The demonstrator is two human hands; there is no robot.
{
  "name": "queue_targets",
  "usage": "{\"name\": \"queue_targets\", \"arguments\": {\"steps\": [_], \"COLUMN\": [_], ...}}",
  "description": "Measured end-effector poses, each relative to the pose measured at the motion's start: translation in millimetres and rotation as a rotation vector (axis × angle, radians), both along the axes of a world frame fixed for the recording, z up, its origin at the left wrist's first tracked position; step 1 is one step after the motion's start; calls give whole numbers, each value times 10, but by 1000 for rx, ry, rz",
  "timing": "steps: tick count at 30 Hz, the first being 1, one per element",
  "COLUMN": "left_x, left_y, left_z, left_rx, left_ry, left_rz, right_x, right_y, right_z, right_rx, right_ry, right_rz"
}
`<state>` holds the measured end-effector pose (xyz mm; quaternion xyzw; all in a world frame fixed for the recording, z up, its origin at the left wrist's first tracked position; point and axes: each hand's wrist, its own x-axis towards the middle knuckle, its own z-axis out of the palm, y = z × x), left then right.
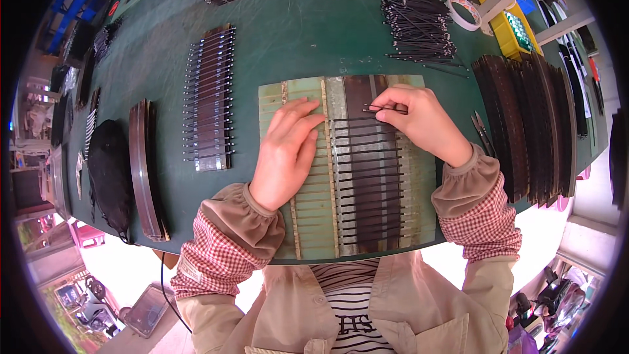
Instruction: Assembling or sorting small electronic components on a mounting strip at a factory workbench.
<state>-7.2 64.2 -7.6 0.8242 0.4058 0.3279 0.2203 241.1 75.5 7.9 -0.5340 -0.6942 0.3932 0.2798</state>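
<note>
Strip [372,174], dark brown with a grey band, is lying on a pale-green board [313,226], thin black leads [373,188] crossing it like rungs. Right hand [422,115] is pinching another lead [376,108] near the strip's far end; left hand [285,152], palm down, fingers slightly apart, is lying over the board's left side.

I count one left hand [285,154], one right hand [419,115], one green board [313,239], one tape roll [466,24] between one and two o'clock, one black bundle [109,174] at nine.
</note>
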Motion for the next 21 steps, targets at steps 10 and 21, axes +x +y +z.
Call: {"name": "queue_targets", "arguments": {"steps": [10,21], "left_x": [80,262], "left_y": [-32,124], "left_z": [35,63], "left_rx": [176,-694], "left_ry": [267,-548], "left_rz": [-42,-102], "right_x": [26,10], "right_y": [-81,-7], "right_z": [20,313], "right_rx": [262,-221], "right_ry": [-264,271], "right_rz": [-66,38]}}
